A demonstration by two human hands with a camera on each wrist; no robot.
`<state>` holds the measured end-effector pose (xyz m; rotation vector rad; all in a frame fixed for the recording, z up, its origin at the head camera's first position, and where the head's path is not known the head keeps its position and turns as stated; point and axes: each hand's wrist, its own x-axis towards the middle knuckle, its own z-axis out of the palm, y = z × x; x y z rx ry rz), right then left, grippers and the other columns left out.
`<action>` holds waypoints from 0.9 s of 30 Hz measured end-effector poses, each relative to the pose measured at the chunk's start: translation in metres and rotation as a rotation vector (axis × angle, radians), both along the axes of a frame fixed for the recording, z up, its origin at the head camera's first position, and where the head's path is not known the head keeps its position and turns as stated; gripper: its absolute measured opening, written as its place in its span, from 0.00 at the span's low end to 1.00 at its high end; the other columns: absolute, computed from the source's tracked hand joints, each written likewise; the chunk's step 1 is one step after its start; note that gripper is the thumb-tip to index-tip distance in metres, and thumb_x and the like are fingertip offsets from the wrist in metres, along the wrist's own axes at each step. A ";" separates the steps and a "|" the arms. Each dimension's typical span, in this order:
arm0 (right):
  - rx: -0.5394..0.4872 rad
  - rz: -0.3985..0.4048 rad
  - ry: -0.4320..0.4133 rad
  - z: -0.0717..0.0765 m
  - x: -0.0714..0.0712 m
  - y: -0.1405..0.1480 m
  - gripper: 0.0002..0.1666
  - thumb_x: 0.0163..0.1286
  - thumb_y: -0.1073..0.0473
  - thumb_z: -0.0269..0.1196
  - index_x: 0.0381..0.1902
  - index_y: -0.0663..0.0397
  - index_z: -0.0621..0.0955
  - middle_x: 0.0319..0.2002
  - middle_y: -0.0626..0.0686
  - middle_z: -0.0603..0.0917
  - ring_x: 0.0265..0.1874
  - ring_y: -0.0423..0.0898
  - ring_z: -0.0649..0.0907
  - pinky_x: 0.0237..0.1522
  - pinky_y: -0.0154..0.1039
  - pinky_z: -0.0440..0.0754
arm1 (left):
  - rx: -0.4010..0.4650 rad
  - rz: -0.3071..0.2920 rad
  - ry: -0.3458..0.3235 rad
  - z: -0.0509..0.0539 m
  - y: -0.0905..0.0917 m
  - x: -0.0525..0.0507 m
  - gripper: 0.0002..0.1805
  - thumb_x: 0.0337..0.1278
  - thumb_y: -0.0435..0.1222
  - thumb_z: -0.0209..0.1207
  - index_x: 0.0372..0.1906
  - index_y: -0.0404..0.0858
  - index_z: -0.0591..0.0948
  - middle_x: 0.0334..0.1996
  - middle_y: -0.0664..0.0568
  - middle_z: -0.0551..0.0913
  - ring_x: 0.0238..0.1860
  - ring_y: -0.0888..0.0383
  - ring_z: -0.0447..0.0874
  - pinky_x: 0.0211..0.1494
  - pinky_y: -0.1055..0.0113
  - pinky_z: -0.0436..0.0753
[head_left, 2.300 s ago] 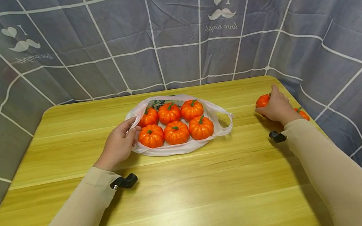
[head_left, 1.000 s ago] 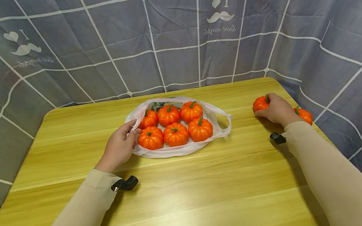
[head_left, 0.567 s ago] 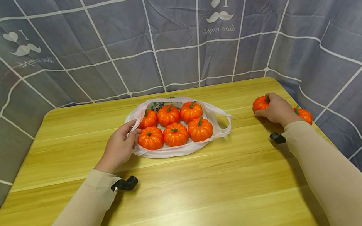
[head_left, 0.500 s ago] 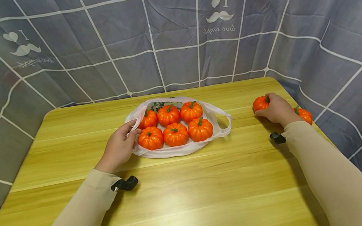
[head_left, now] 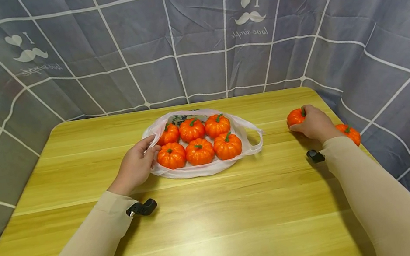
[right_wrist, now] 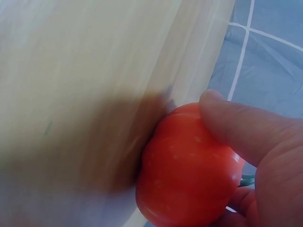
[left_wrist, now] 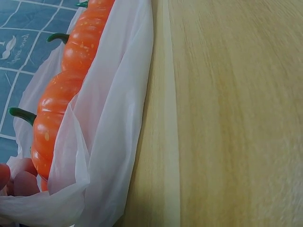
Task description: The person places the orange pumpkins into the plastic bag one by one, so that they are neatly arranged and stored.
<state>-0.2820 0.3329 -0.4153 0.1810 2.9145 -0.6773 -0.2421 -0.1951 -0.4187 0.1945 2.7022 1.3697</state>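
A white plastic bag [head_left: 205, 170] lies spread at the table's middle with several orange pumpkins [head_left: 199, 151] in two rows inside it. My left hand [head_left: 133, 164] pinches the bag's left rim between thumb and fingers; the left wrist view shows fingertips [left_wrist: 24, 183] at the bag's folds beside a pumpkin [left_wrist: 47, 132]. At the right side my right hand [head_left: 315, 124] grips a single pumpkin [head_left: 296, 117], thumb [right_wrist: 236, 125] along its side in the right wrist view. Another pumpkin [head_left: 349, 134] is partly hidden behind the right wrist.
The wooden table [head_left: 218, 214] spans the view. A grey-blue curtain [head_left: 198, 27] with white lines surrounds its back and sides. The bag's handle loop [head_left: 256, 140] points right. A dark patterned patch [head_left: 183, 118] shows at the back inside the bag.
Since the oldest frame, the right hand has drawn back a little and more of its pumpkin shows. The pumpkin behind the wrist has shifted slightly right and nearer. The left hand keeps its hold.
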 end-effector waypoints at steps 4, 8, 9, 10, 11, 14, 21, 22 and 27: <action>0.010 0.005 0.019 0.001 0.000 -0.001 0.52 0.72 0.48 0.68 0.77 0.77 0.57 0.69 0.79 0.68 0.64 0.75 0.72 0.69 0.69 0.70 | -0.009 -0.003 0.007 0.000 0.001 0.000 0.29 0.85 0.43 0.48 0.82 0.42 0.65 0.38 0.43 0.81 0.32 0.50 0.75 0.33 0.69 0.75; 0.024 0.018 0.036 0.003 0.001 -0.004 0.50 0.71 0.47 0.68 0.74 0.77 0.61 0.66 0.78 0.72 0.60 0.73 0.75 0.66 0.68 0.73 | -0.014 -0.006 0.008 0.000 0.002 -0.001 0.28 0.85 0.42 0.47 0.82 0.42 0.65 0.38 0.43 0.81 0.31 0.51 0.75 0.32 0.69 0.75; 0.024 0.021 0.043 0.004 0.001 -0.005 0.50 0.71 0.47 0.68 0.74 0.77 0.61 0.66 0.78 0.72 0.60 0.73 0.75 0.66 0.68 0.73 | -0.013 -0.006 0.007 0.000 0.002 -0.001 0.28 0.85 0.42 0.47 0.82 0.42 0.65 0.37 0.43 0.81 0.31 0.51 0.75 0.32 0.69 0.75; 0.021 0.024 0.055 0.005 0.001 -0.007 0.50 0.71 0.46 0.68 0.74 0.76 0.61 0.66 0.77 0.72 0.60 0.72 0.75 0.66 0.67 0.73 | -0.014 -0.006 0.006 0.000 0.002 -0.001 0.28 0.85 0.42 0.47 0.82 0.42 0.65 0.36 0.43 0.81 0.31 0.51 0.75 0.33 0.69 0.75; 0.016 0.025 0.069 0.007 0.001 -0.009 0.51 0.71 0.45 0.68 0.74 0.76 0.61 0.66 0.77 0.72 0.60 0.72 0.75 0.66 0.67 0.73 | -0.013 -0.007 0.005 0.000 0.002 -0.001 0.28 0.85 0.43 0.47 0.82 0.42 0.65 0.36 0.44 0.80 0.31 0.51 0.75 0.33 0.69 0.75; -0.028 0.022 0.127 0.015 0.001 -0.019 0.51 0.70 0.44 0.68 0.76 0.72 0.61 0.68 0.75 0.72 0.62 0.71 0.74 0.67 0.67 0.73 | -0.007 -0.006 0.008 0.001 0.003 -0.001 0.29 0.84 0.43 0.48 0.81 0.42 0.65 0.33 0.45 0.80 0.31 0.52 0.75 0.33 0.69 0.75; -0.106 0.083 0.259 0.050 0.001 -0.071 0.50 0.68 0.46 0.71 0.77 0.65 0.65 0.69 0.71 0.73 0.63 0.69 0.75 0.67 0.67 0.73 | -0.008 -0.004 0.007 0.002 0.001 -0.001 0.29 0.84 0.43 0.50 0.81 0.41 0.66 0.31 0.45 0.80 0.29 0.51 0.75 0.31 0.69 0.74; -0.108 0.105 0.269 0.054 0.001 -0.080 0.49 0.67 0.46 0.71 0.76 0.64 0.66 0.69 0.70 0.74 0.63 0.68 0.75 0.66 0.67 0.74 | -0.005 -0.005 0.003 0.002 0.001 -0.001 0.29 0.84 0.43 0.49 0.81 0.41 0.66 0.32 0.45 0.80 0.30 0.51 0.75 0.31 0.69 0.74; -0.117 0.238 0.288 0.068 0.005 -0.128 0.45 0.68 0.45 0.72 0.75 0.58 0.69 0.69 0.63 0.75 0.62 0.62 0.78 0.66 0.63 0.77 | 0.004 -0.010 -0.005 0.002 0.000 -0.001 0.29 0.84 0.42 0.49 0.82 0.42 0.65 0.36 0.43 0.81 0.30 0.51 0.75 0.31 0.69 0.74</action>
